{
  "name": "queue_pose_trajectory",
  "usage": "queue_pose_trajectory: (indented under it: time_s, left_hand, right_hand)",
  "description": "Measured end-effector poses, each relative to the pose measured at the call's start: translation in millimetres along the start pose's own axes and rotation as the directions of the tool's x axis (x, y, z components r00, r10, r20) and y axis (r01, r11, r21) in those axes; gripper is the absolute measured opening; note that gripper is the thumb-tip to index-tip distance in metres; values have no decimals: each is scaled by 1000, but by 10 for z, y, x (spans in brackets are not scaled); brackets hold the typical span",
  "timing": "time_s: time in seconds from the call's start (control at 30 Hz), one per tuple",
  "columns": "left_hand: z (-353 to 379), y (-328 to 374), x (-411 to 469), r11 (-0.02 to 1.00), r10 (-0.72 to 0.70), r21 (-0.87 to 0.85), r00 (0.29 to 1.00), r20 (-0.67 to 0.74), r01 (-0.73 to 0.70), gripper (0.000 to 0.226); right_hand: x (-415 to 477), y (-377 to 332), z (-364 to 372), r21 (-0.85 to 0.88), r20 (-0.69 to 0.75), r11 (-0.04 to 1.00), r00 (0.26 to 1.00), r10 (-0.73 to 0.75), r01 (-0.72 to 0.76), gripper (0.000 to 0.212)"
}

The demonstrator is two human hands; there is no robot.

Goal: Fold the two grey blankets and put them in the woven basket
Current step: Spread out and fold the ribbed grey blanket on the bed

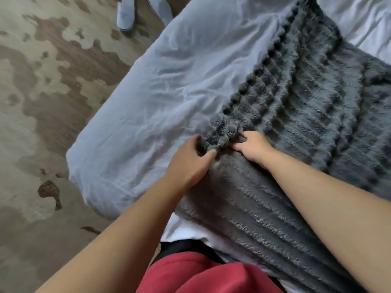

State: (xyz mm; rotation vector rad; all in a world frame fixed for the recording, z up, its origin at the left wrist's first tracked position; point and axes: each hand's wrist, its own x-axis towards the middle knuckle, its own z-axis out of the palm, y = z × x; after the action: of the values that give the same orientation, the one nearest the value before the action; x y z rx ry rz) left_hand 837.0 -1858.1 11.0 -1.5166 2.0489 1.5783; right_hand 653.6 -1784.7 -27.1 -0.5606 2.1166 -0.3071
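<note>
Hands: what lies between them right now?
In the head view, the bunched corner of the grey blanket fills the gap between the left hand and the right hand; both touch it.

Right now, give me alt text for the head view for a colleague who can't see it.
Both hands gather a bunched corner of a ribbed grey blanket spread across a bed with a white sheet: the left hand pinches the bunch, the right hand presses beside it. Patterned carpet lies to the left; no basket is in view.
</note>
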Motion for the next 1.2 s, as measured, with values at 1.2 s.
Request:
queue_pose_trajectory:
  time_s: [1.2]
  left_hand:
    - [3186,1016,-1421,497,253,676,836,488,-545,63]
  right_hand:
    - [-2129,3413,-312,-305,-130,947,989,64,-102,61]
